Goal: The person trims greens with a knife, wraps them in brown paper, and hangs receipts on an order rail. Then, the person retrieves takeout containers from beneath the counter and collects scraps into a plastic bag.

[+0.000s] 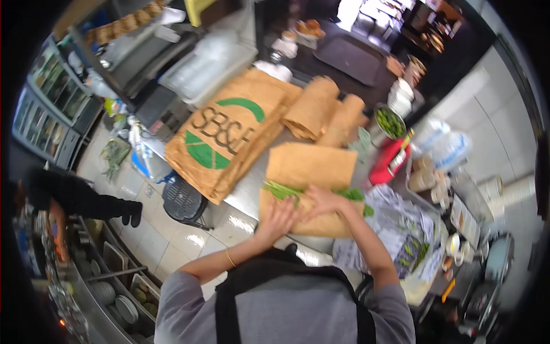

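A sheet of brown paper lies on the metal counter, with a bunch of green herbs across it, stems to the left and leaves to the right. My left hand presses on the paper just below the stems, fingers spread. Beside it my right hand rests on the paper and herbs, its fingers apart. Behind the sheet lie two brown paper rolls. To the left is a large printed brown paper sack.
A red bottle and a container of green leaves stand at the right. Nearer are plastic bags with herbs. A clear tub and dark tray are behind. A black stool and another person are at left.
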`<state>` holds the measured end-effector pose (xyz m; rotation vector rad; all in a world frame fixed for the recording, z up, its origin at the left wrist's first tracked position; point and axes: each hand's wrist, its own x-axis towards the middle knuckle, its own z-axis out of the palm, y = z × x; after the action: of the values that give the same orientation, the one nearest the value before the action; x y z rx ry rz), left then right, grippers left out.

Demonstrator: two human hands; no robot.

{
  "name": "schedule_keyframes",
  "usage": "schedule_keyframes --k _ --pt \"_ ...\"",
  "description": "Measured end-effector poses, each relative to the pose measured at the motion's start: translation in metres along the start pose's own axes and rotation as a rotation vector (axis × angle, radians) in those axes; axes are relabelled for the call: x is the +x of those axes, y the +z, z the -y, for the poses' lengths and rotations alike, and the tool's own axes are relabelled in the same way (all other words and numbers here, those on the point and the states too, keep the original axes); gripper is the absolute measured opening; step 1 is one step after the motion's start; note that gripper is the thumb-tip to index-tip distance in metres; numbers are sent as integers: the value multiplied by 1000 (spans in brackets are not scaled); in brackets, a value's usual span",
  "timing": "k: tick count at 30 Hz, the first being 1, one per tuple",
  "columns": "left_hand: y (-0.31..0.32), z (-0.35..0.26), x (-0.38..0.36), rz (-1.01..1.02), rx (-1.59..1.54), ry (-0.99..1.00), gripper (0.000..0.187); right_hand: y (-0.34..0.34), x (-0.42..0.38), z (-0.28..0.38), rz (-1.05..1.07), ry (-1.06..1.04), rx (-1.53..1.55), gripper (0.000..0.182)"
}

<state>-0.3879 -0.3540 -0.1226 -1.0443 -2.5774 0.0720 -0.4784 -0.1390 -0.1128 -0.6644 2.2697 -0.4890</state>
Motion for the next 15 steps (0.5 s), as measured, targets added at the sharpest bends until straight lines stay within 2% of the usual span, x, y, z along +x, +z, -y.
schedule_keyframes --k 2,5,8,9,10,11,15 --pt "-3 5 5 2 -47 9 55 0 1 0 -73 20 -75 113" --pt "6 10 11 -41 -199 -2 52 -17 -10 14 -72 1 -6 116" --pt "-1 17 19 -50 -260 -4 63 -20 -32 32 -254 56 -159 115" --pt "-1 19 21 -36 -283 -8 68 -13 -39 34 -376 6 -242 112" --pt "1 21 22 -50 -294 4 84 -3 -48 36 -496 -45 -326 111" --pt "2 23 24 -29 -313 12 87 5 -56 39 -618 -100 -409 109" --pt "3 30 29 10 -352 32 97 14 -69 56 -510 -14 -577 103"
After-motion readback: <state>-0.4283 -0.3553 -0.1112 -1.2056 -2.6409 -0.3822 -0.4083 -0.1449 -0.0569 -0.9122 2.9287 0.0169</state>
